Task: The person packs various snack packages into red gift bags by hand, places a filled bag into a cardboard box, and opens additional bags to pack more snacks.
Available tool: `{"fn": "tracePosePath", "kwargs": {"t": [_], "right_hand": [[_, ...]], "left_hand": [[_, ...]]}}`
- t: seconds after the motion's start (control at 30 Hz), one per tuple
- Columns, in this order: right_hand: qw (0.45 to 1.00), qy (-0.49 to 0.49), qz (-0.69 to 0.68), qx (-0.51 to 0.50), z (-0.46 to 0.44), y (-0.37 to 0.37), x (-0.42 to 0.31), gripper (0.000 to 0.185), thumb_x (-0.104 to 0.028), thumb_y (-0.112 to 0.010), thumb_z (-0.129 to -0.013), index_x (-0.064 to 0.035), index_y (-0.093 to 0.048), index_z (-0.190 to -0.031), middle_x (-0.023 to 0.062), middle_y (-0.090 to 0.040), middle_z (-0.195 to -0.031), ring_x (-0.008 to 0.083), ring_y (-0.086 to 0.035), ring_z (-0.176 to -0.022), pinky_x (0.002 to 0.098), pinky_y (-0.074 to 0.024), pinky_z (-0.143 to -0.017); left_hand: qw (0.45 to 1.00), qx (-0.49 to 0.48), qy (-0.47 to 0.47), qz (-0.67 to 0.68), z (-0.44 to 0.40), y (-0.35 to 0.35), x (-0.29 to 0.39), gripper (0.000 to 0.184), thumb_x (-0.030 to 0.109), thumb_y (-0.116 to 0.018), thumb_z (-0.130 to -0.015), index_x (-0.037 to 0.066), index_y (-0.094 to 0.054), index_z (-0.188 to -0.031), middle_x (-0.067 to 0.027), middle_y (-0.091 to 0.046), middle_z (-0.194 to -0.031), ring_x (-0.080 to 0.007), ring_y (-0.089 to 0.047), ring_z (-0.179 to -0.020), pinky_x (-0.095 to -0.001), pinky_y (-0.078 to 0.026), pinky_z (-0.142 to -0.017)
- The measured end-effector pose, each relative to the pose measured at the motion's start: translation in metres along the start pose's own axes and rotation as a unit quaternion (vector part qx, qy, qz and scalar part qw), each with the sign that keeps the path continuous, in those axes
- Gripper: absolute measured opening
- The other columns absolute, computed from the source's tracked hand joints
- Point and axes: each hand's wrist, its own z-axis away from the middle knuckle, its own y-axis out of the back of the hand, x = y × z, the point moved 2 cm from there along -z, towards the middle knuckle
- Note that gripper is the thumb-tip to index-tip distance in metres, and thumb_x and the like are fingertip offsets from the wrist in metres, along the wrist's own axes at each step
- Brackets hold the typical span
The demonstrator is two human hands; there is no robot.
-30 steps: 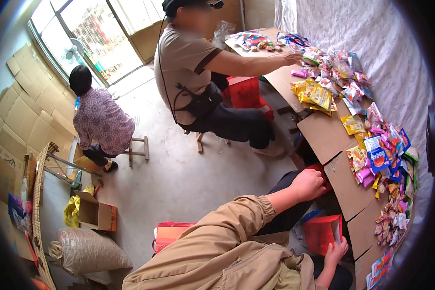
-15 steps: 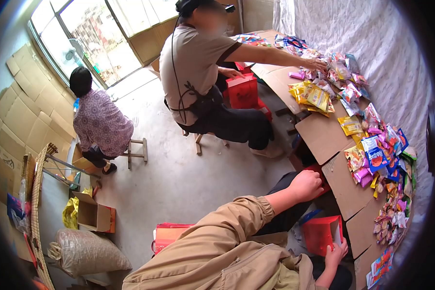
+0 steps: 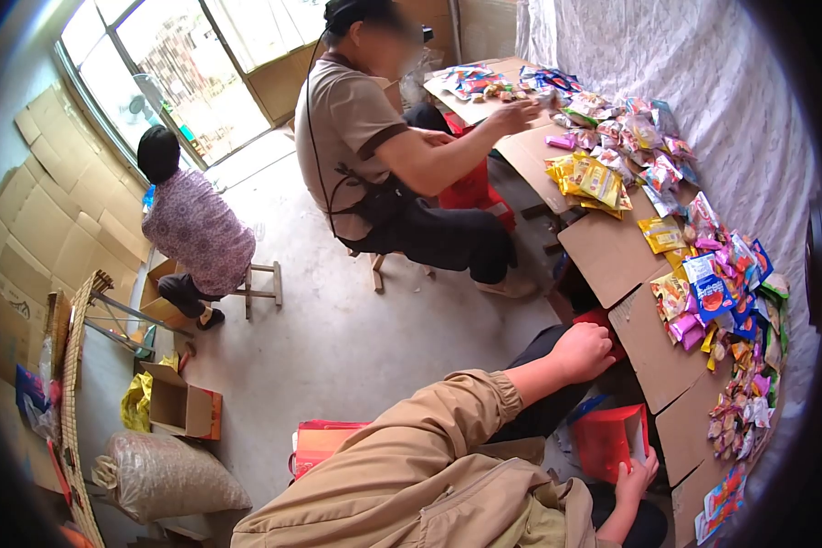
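My left hand (image 3: 584, 353) is curled closed over my dark-trousered knee, beside a red item (image 3: 605, 322) partly hidden under the table edge; its palm side is out of sight. Lower down, my right hand (image 3: 637, 475) grips the rim of an open red box (image 3: 603, 445) by the table edge. Cardboard (image 3: 658, 352) covers the table, where a pile of colourful snack packets (image 3: 712, 292) lies. Small wrapped pieces (image 3: 742, 416) and flat blue-red packets (image 3: 721, 500) lie nearer my right hand.
A co-worker (image 3: 356, 137) sits at the table's far part, near yellow packets (image 3: 594, 180). Another person (image 3: 196, 219) sits on a wooden stool (image 3: 263, 285). A full sack (image 3: 169, 477), an open carton (image 3: 181, 402) and a red box (image 3: 324, 443) stand on the floor.
The co-worker reached to the packet pile, then drew the arm back and leaned back from the table. The seated person shifted slightly. My hands have hardly moved.
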Motion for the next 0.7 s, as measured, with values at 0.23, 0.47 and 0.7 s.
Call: {"fn": "tracePosePath", "kwargs": {"t": [0.23,0.47,0.7], "right_hand": [[0.999,-0.016,0.023,-0.026,0.003,0.005,-0.003,0.023,-0.007,-0.081,-0.073,-0.0014,-0.077,-0.095,0.0193,-0.048,-0.154,0.0421,-0.043,-0.142,0.0549,-0.0351,-0.117],[1.000,-0.003,0.011,-0.010,0.005,0.004,-0.002,0.020,-0.007,-0.080,-0.074,-0.0012,-0.078,-0.094,0.0201,-0.050,-0.150,0.0422,-0.044,-0.140,0.0548,-0.0350,-0.117],[1.000,0.014,0.012,0.007,0.002,0.001,0.000,0.018,-0.007,-0.080,-0.076,-0.0006,-0.077,-0.092,0.0207,-0.051,-0.148,0.0421,-0.045,-0.139,0.0540,-0.0330,-0.119]], "left_hand": [[1.000,0.000,-0.021,-0.013,-0.001,-0.006,0.011,0.029,0.034,-0.075,-0.085,0.006,-0.072,-0.077,-0.0108,-0.067,-0.085,-0.0315,-0.067,-0.091,-0.0444,-0.053,-0.084],[1.000,-0.003,-0.024,-0.017,-0.001,-0.009,0.011,0.029,0.034,-0.075,-0.085,0.006,-0.072,-0.076,-0.0108,-0.067,-0.085,-0.0317,-0.067,-0.091,-0.0447,-0.053,-0.083],[0.999,0.001,-0.028,-0.014,0.000,-0.009,0.016,0.028,0.034,-0.076,-0.084,0.007,-0.071,-0.077,-0.0112,-0.066,-0.085,-0.0320,-0.067,-0.091,-0.0448,-0.053,-0.084]]}}
